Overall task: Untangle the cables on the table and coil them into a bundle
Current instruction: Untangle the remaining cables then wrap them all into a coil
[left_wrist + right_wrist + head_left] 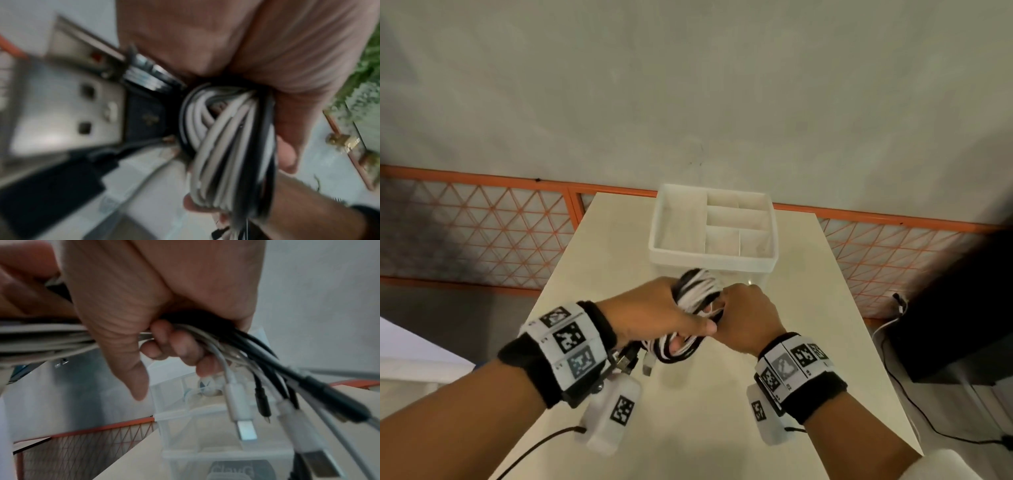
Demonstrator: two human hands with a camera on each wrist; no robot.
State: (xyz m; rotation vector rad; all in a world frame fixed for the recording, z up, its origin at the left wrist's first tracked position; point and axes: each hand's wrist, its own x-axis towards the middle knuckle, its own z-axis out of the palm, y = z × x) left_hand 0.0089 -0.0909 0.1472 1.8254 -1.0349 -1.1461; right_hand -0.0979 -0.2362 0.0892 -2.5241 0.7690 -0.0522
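Cables [697, 291] — black and white mixed, wound into one thick coil, held up off the table [688, 411] just in front of the divided bin. Loops bunched tight, roughly upright. Loose ends hang from the coil's underside — USB-type plugs [245, 430], white and black, dangling free.

head: high, looking down | wrists: close | shared: cables [697, 294]

Two hands [698, 318], one cable bundle [697, 291], one organizer box [714, 228], one table [709, 404].
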